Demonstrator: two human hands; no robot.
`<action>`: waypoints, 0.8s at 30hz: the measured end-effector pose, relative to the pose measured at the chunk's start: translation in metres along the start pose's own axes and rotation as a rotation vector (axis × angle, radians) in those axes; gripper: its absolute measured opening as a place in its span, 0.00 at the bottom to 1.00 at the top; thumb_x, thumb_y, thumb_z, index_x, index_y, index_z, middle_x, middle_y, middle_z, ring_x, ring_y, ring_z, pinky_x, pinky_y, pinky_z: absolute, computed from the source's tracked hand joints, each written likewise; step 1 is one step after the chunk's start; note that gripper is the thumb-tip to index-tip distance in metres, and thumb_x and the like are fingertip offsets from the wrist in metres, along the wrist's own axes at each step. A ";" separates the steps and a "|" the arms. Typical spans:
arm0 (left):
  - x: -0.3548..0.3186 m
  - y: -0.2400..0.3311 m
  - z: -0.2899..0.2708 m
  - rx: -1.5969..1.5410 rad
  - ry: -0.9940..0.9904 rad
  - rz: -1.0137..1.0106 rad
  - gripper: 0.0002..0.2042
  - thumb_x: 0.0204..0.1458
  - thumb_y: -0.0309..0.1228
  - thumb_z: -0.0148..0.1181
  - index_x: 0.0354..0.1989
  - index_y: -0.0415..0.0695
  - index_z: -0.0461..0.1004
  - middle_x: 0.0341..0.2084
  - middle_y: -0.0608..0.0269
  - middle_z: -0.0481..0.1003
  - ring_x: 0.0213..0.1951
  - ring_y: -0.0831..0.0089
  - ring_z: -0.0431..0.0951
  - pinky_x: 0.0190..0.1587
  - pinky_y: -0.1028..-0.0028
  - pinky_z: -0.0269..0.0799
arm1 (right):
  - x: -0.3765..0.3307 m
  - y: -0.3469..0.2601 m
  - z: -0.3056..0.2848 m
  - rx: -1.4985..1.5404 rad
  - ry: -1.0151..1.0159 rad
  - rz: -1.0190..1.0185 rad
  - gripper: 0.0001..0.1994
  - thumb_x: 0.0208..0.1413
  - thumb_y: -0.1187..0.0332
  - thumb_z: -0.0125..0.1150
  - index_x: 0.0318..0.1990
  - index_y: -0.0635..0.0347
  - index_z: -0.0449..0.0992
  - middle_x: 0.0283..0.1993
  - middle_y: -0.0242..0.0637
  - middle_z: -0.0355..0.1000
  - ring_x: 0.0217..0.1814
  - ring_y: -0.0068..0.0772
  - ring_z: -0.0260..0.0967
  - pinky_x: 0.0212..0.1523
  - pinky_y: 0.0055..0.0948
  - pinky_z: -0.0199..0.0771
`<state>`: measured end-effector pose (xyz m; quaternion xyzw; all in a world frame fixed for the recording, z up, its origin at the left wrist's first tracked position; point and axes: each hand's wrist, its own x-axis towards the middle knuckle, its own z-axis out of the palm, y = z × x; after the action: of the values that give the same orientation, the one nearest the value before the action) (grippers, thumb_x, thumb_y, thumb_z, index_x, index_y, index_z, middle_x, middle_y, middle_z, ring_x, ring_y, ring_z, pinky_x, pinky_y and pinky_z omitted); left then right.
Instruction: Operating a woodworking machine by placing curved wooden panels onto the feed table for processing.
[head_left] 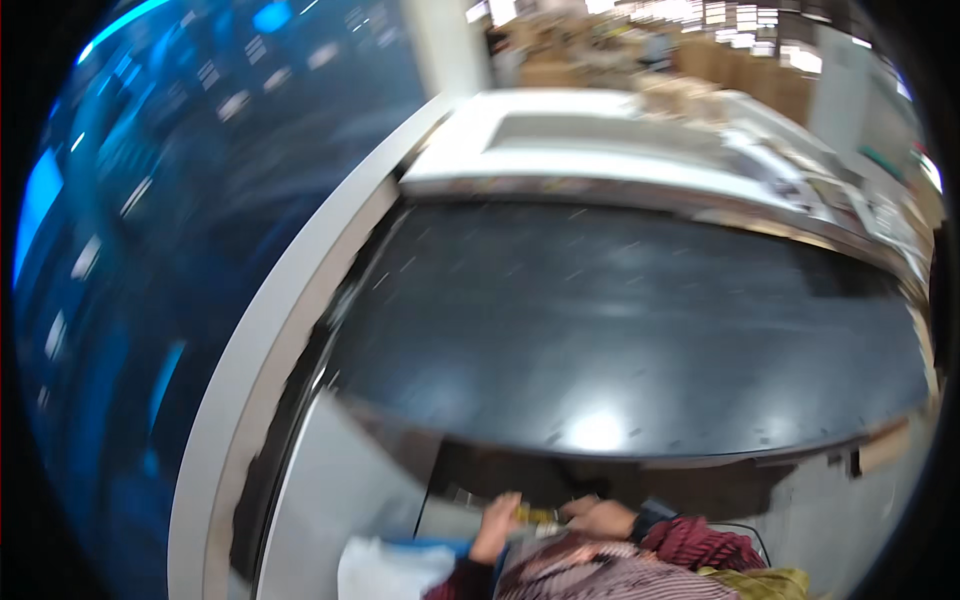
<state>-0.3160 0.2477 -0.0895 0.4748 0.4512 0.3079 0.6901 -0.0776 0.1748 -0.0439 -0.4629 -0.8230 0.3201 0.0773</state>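
My left hand (495, 527) and my right hand (597, 517) meet low in the picture, close to my body. Between them sits a small yellowish object (537, 516); both hands seem to grip it, but motion blur hides the fingers and what the object is. A dark watch (652, 516) is on my right wrist, above a striped red sleeve (695, 545).
A wide black conveyor belt (620, 330) fills the middle, with a grey frame rail (290, 330) along its left side. A white flat machine top (600, 140) lies beyond it. Something white (385, 570) lies at the lower left. Stacked brown cartons (740, 65) stand far back.
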 end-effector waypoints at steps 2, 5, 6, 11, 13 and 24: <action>0.025 0.013 -0.044 0.107 0.137 -0.025 0.10 0.51 0.37 0.50 0.29 0.42 0.69 0.29 0.66 0.70 0.31 0.76 0.69 0.35 0.78 0.63 | -0.018 0.016 0.009 0.360 0.100 0.463 0.21 0.51 0.54 0.46 0.44 0.60 0.70 0.49 0.46 0.65 0.50 0.44 0.63 0.49 0.33 0.63; 0.056 0.020 -0.137 0.015 0.419 0.014 0.06 0.46 0.30 0.51 0.27 0.40 0.70 0.30 0.63 0.71 0.33 0.73 0.70 0.40 0.76 0.63 | -0.056 0.042 0.033 0.228 0.244 0.552 0.16 0.49 0.58 0.50 0.37 0.60 0.73 0.34 0.47 0.71 0.38 0.47 0.69 0.38 0.37 0.68; 0.057 0.012 -0.181 -0.042 0.446 0.060 0.07 0.46 0.31 0.52 0.30 0.40 0.70 0.30 0.64 0.71 0.34 0.74 0.71 0.39 0.76 0.63 | -0.062 0.038 0.035 0.246 0.245 0.556 0.15 0.49 0.59 0.50 0.36 0.61 0.73 0.31 0.47 0.71 0.34 0.48 0.69 0.35 0.37 0.69; 0.087 0.031 -0.285 0.194 0.656 0.018 0.13 0.48 0.37 0.53 0.35 0.41 0.71 0.25 0.66 0.71 0.29 0.78 0.69 0.32 0.77 0.63 | -0.101 0.043 0.081 0.543 0.213 0.766 0.15 0.49 0.60 0.49 0.34 0.62 0.73 0.27 0.50 0.71 0.33 0.44 0.71 0.33 0.34 0.70; 0.120 0.057 -0.271 0.223 0.561 0.067 0.13 0.47 0.38 0.54 0.35 0.41 0.71 0.27 0.65 0.72 0.31 0.78 0.70 0.32 0.78 0.62 | -0.126 0.036 0.092 0.536 0.244 0.885 0.15 0.49 0.60 0.49 0.35 0.61 0.74 0.28 0.49 0.71 0.33 0.45 0.71 0.34 0.34 0.70; 0.128 0.044 -0.262 1.020 0.666 0.003 0.10 0.51 0.31 0.45 0.37 0.40 0.68 0.35 0.53 0.69 0.34 0.64 0.72 0.34 0.69 0.70 | -0.178 0.015 0.143 0.963 0.329 1.196 0.20 0.55 0.54 0.42 0.45 0.61 0.68 0.33 0.36 0.72 0.30 0.25 0.71 0.35 0.26 0.70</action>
<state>-0.5039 0.4716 -0.1282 0.6242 0.7329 0.1858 0.1968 -0.0277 -0.0287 -0.1351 -0.7843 -0.1826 0.5564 0.2050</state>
